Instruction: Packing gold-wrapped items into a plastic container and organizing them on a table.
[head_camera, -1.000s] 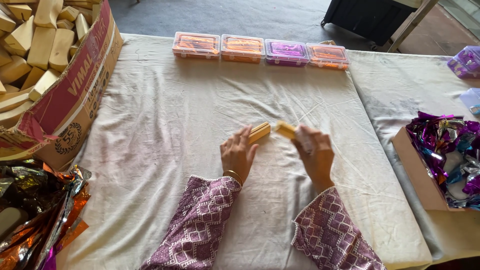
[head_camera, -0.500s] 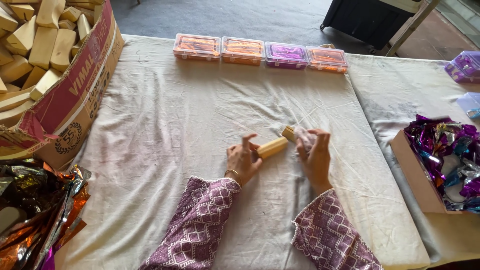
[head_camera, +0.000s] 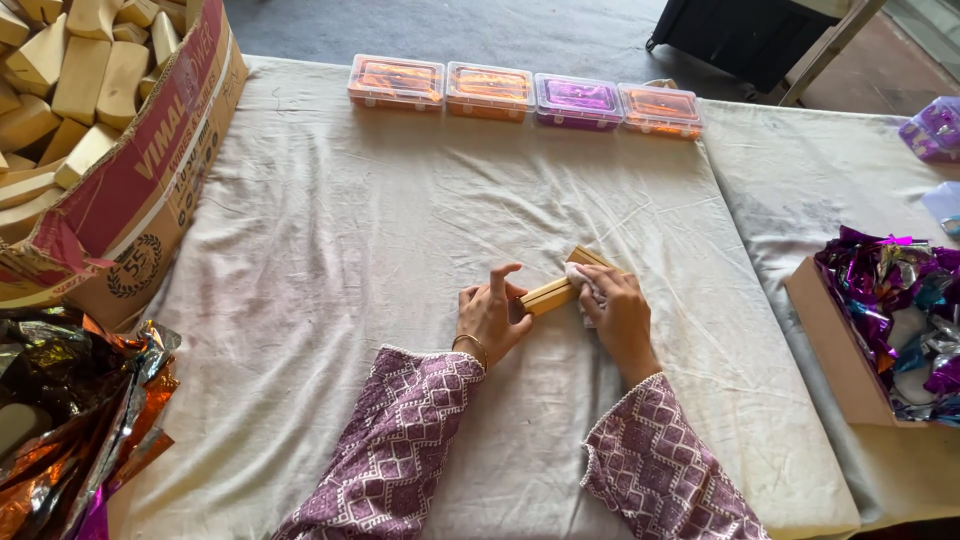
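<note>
- Purple patterned sleeves come in from the bottom edge of the frame, both arms reaching to the middle of the cloth-covered table (head_camera: 330, 300).
- At lower left lies crumpled orange and dark foil (head_camera: 60, 420); at right an open box of purple foil wrappers (head_camera: 890, 310).
- Just right of centre, the left hand (head_camera: 490, 318) presses on the near end of a tan wooden bar (head_camera: 553, 293), thumb and fingers closed on it, one finger lifted.
- The right hand (head_camera: 618, 308) curls over the far end, pinching a small pale cloth (head_camera: 580, 277) against the wood.
- A second earlier both hands held the pieces raised and apart; now the bar is down flat on the table, steadied at both ends, so it looks pinned in place for wiping.
- At upper left stands a cardboard carton (head_camera: 150, 170) full of tan blocks (head_camera: 80, 70).
- Along the far edge sit four lidded plastic boxes (head_camera: 523, 95), three orange, one purple.
</note>
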